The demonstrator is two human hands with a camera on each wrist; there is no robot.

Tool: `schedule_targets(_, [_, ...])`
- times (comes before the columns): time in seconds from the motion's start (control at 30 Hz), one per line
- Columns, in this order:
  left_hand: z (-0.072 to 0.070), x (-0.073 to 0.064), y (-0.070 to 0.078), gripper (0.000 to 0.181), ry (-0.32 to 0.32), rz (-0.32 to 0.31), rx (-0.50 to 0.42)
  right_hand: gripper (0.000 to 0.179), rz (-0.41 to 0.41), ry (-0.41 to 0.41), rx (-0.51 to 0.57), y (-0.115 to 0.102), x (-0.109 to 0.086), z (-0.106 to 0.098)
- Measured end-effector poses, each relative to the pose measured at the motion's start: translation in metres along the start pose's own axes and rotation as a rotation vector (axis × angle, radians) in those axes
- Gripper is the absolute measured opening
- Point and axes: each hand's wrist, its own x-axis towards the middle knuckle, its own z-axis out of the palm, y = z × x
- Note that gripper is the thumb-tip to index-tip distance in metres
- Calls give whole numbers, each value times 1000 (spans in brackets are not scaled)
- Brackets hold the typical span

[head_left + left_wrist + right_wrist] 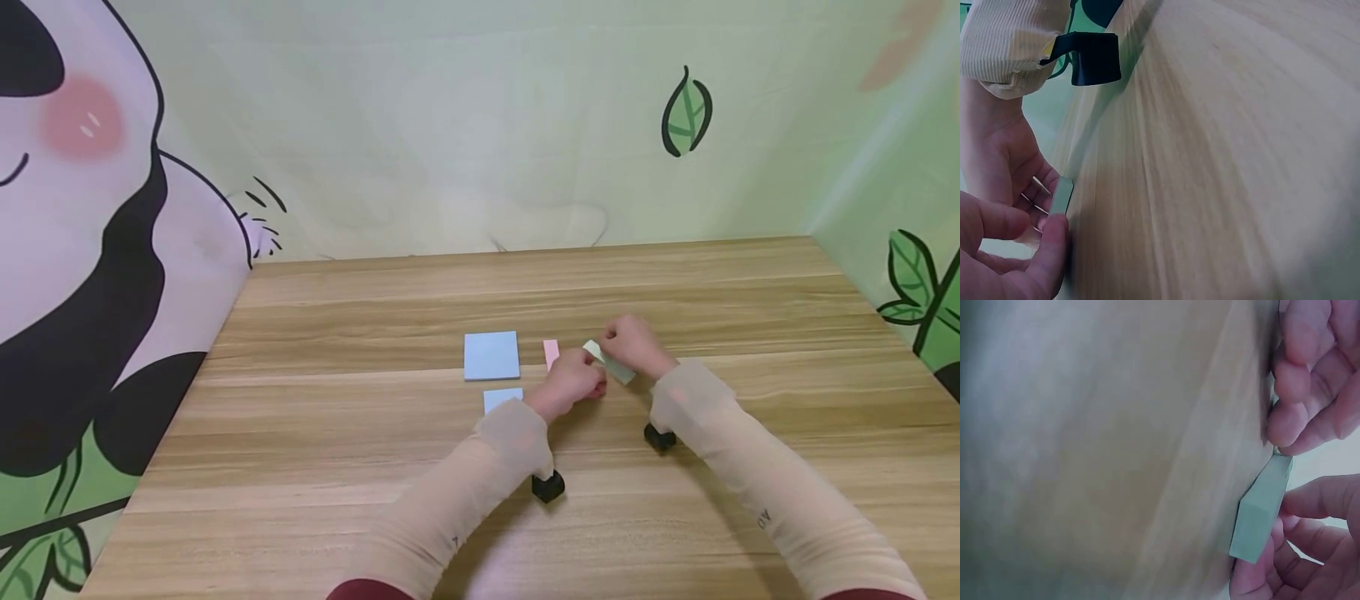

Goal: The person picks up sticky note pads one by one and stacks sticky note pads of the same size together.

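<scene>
A pale green strip (619, 367), block-like in the right wrist view, lies slanted on the table between the two hands. My right hand (636, 343) pinches its side with thumb and finger. At the strip's other end, my left hand (573, 379) has its fingertips close against it; whether they grip it or only touch it cannot be made out. In the left wrist view, the left thumb (1007, 222) stands apart from the strip. A pink strip (551, 352) lies just beyond the left hand, partly hidden by it.
Left of the hands lies a blue square pad (491, 356). A smaller blue piece (501, 398) is partly covered by the left sleeve. Black wrist cameras (547, 486) hang under both wrists. The wooden table (337, 417) meets a painted backdrop (450, 125) behind.
</scene>
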Motion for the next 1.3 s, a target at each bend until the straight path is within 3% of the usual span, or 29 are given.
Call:
schedule_targets(0.27, [1, -6, 3, 9, 97, 72, 205, 17, 67, -48, 26, -2, -6, 1])
schedule_targets(0.47, [2, -5, 3, 7, 118, 100, 266, 23, 91, -63, 24, -3, -8, 1])
schedule_targets(0.8, [3, -4, 3, 4, 120, 92, 363, 18, 93, -64, 42, -4, -12, 0])
schedule_targets(1.1, [7, -8, 3, 19, 162, 163, 404, 19, 80, 23, 64, -4, -17, 5])
schedule_targets(1.3, [9, -7, 4, 18, 178, 161, 528, 14, 75, 34, 87, -4, -18, 7])
